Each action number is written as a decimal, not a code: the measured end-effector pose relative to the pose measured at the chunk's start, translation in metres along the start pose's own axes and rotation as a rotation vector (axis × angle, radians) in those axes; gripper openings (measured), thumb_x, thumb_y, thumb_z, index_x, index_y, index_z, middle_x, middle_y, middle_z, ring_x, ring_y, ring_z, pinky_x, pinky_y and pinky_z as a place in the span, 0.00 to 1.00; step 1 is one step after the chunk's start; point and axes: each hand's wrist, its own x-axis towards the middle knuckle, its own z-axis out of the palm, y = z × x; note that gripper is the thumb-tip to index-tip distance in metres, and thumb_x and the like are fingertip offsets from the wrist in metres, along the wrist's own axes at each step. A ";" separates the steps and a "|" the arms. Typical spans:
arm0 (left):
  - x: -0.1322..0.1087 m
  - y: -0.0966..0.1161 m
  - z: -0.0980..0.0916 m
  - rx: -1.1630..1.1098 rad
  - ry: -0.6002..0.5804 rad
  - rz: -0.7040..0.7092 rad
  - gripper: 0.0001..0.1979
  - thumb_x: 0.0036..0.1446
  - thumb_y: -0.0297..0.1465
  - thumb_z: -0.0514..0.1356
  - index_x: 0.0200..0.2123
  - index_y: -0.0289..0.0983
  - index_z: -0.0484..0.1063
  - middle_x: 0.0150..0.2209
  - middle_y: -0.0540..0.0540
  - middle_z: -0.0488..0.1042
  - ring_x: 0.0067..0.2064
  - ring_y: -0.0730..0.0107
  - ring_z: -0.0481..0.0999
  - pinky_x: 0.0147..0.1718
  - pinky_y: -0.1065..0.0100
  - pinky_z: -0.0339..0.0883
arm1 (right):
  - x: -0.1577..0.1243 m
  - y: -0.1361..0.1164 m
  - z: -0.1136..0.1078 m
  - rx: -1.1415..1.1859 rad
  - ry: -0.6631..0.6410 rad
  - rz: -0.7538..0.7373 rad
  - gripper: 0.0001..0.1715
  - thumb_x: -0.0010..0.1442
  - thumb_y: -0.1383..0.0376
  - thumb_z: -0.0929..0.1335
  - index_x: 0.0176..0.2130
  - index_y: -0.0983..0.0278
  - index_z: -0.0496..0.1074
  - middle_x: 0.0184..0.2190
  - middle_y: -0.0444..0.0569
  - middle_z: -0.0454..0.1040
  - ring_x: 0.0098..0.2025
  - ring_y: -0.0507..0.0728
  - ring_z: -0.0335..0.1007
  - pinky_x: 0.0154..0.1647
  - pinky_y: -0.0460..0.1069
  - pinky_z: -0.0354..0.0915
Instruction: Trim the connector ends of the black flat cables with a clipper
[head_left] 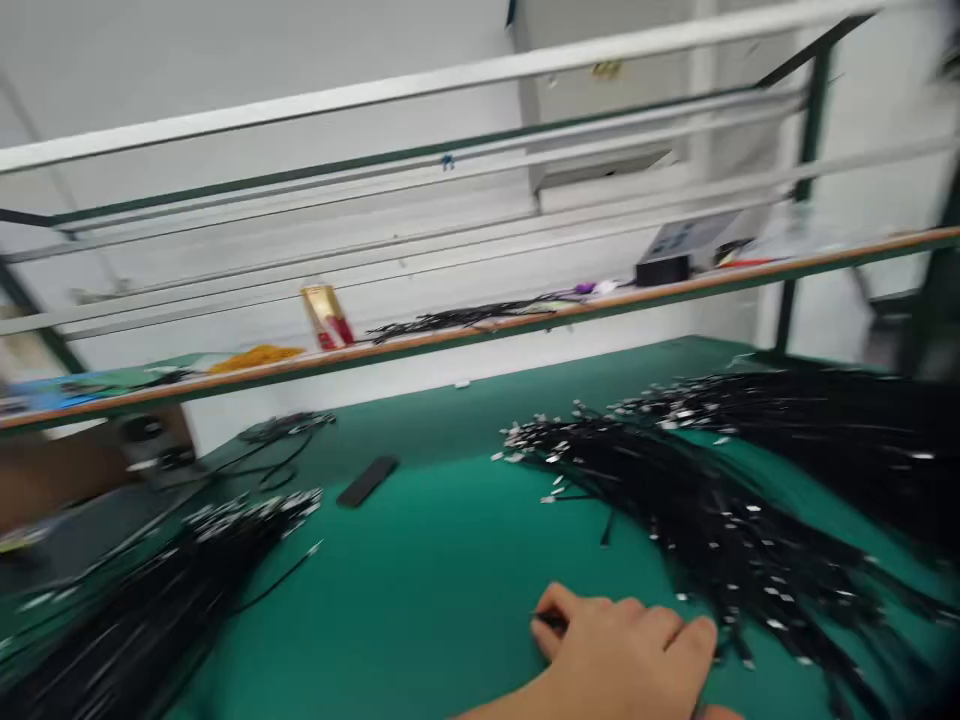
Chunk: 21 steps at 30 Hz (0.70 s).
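Low in the head view, slightly right of the middle, is my left hand [622,650], back upward and fingers curled closed. A short dark piece of black cable [553,622] shows within the curled fingers at its left side; the rest is hidden. To the right of the hand lies a big bundle of black cables [660,480] with small white and silvery ends. No clear part of my right hand shows. A sliver of skin at the bottom edge may be a thumb or another fingertip; I cannot tell which.
Another cable bundle [180,580] lies at left, a third bundle [840,420] at far right. A flat black object [367,481] rests on the green table [420,590]. Behind, a raised shelf [420,337] bears a gold-and-red box [327,316], loose black cables and a dark box [664,270].
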 end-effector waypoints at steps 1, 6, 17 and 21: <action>-0.027 -0.022 -0.009 0.072 0.031 -0.010 0.28 0.55 0.58 0.66 0.51 0.47 0.81 0.46 0.41 0.85 0.51 0.46 0.82 0.52 0.52 0.75 | 0.002 0.002 0.003 0.016 -0.063 0.029 0.10 0.70 0.56 0.71 0.42 0.59 0.78 0.40 0.49 0.81 0.37 0.58 0.77 0.38 0.52 0.75; -0.160 -0.142 -0.104 0.410 0.320 -0.427 0.18 0.73 0.41 0.56 0.59 0.41 0.75 0.56 0.40 0.80 0.57 0.56 0.79 0.59 0.50 0.72 | 0.011 0.010 0.025 -0.086 -0.351 0.157 0.18 0.67 0.50 0.66 0.33 0.58 0.73 0.21 0.42 0.70 0.24 0.57 0.66 0.26 0.50 0.59; -0.319 -0.250 -0.197 0.483 0.677 -1.204 0.18 0.69 0.38 0.64 0.57 0.36 0.73 0.56 0.40 0.76 0.52 0.55 0.79 0.51 0.50 0.77 | 0.004 0.005 0.022 -0.213 -0.476 0.142 0.23 0.69 0.45 0.60 0.36 0.57 0.73 0.24 0.45 0.69 0.27 0.59 0.65 0.29 0.50 0.59; -0.326 -0.260 -0.206 0.266 0.697 -1.306 0.18 0.68 0.37 0.64 0.57 0.36 0.73 0.55 0.40 0.76 0.52 0.56 0.79 0.49 0.51 0.77 | 0.005 0.003 0.019 -0.198 -0.481 0.187 0.24 0.69 0.44 0.60 0.38 0.57 0.72 0.24 0.43 0.64 0.27 0.58 0.61 0.29 0.50 0.55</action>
